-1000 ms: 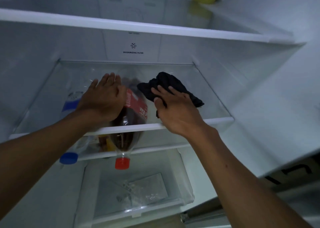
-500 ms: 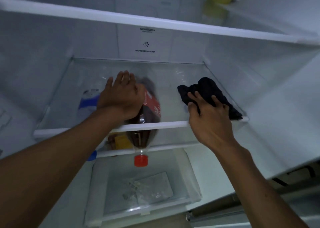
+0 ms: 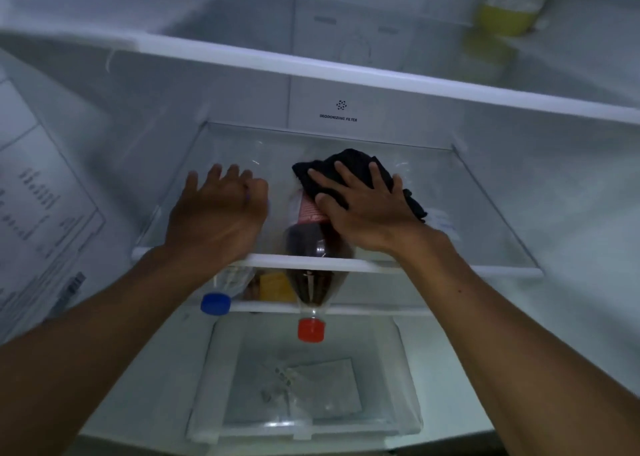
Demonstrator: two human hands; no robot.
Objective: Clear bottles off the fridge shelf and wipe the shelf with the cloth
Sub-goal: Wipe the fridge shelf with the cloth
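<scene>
My right hand (image 3: 363,209) lies flat, fingers spread, pressing the black cloth (image 3: 349,168) on the glass shelf (image 3: 485,213) at frame centre. My left hand (image 3: 221,209) rests palm-down beside it, fingers loosely curled, holding nothing. Cola bottle (image 3: 311,282) and blue-capped bottle (image 3: 221,296) lie on the shelf below, caps toward me.

Home kitchen fridge: glass shelf (image 3: 485,213), bottles (deodorizing filter label (image 3: 338,118)).
</scene>
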